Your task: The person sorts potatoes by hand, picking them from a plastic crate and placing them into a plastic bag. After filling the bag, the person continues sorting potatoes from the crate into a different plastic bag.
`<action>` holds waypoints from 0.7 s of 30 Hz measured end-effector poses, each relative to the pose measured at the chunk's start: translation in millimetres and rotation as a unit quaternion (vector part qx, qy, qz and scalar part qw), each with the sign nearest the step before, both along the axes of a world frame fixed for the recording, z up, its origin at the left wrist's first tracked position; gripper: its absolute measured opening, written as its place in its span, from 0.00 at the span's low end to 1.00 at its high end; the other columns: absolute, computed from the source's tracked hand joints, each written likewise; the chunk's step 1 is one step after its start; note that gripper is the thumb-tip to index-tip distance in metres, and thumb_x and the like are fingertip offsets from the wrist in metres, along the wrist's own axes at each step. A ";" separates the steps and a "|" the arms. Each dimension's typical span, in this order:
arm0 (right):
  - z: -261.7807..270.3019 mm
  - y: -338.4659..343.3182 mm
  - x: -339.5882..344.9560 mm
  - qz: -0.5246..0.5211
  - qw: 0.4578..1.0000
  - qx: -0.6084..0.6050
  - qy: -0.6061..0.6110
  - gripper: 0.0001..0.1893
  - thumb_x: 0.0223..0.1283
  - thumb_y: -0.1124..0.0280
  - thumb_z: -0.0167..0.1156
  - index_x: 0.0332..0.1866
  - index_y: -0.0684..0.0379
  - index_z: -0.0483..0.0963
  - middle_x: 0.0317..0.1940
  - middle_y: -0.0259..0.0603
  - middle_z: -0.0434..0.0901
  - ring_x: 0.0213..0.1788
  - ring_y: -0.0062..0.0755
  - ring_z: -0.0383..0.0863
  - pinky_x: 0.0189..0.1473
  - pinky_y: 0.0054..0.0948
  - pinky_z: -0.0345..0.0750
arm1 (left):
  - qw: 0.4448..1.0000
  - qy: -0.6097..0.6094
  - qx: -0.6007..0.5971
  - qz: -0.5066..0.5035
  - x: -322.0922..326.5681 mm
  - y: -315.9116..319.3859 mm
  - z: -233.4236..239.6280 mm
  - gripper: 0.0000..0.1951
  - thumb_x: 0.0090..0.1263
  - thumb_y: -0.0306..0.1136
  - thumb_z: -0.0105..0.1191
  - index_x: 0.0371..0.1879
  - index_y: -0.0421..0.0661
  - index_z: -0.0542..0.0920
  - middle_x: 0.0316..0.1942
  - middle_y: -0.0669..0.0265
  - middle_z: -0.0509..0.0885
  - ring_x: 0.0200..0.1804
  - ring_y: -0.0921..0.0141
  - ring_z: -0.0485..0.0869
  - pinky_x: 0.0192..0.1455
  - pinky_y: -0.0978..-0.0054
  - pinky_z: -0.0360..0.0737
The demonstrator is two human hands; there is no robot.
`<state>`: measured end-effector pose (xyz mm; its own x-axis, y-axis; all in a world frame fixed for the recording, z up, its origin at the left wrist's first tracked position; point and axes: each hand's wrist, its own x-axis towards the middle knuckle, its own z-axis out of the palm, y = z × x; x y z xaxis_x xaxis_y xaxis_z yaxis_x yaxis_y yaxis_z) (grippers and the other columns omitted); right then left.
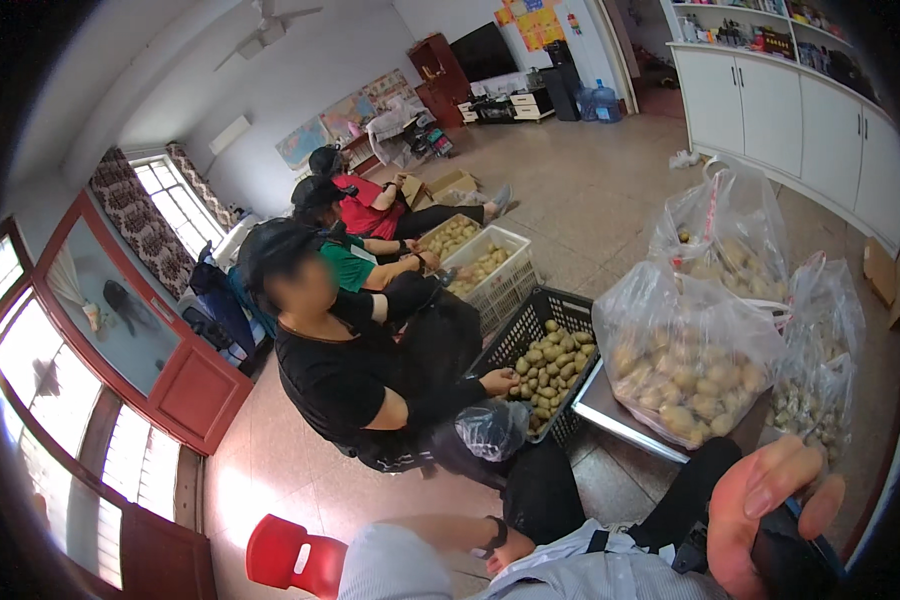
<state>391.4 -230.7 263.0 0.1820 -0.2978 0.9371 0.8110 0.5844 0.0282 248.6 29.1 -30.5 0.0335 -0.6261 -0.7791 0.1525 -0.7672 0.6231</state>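
My left hand (510, 553), with a dark band at its wrist, rests at my lap beside my grey striped shirt (570, 574); its fingers are partly hidden, so its hold is unclear. My right hand (769, 506) is raised close to the camera at the lower right, fingers bent, in front of something dark; whether it grips anything cannot be seen. Ahead of it, a clear plastic bag of potatoes (682, 382) stands on a low metal-edged platform (630, 424). Left of that, a black plastic crate (577, 304) holds more potatoes (551, 367).
A co-worker in black (330, 375) reaches into the black crate; others sit beyond by a white crate (506, 292) and cardboard boxes (450, 180). More bags (817, 352) stand at right. A red plastic stool (292, 555) is at lower left, white cabinets (772, 97) at upper right.
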 end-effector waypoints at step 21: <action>-16.0 0.1 -5.3 0.016 0.995 0.012 0.097 0.27 0.36 0.47 0.70 0.35 0.48 0.63 0.28 0.30 0.65 0.30 0.20 0.63 0.33 0.20 0.55 | 0.995 -0.015 -0.081 -0.061 -5.9 8.1 -41.2 0.12 0.43 0.25 0.57 0.26 0.32 0.76 0.21 0.51 0.81 0.22 0.61 0.83 0.20 0.69 0.82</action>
<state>386.1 -230.7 246.9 0.3678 -0.3114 0.8762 0.7836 0.6111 -0.1118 242.6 37.1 -71.7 -0.0288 -0.7446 -0.6669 0.0447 -0.6675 0.7433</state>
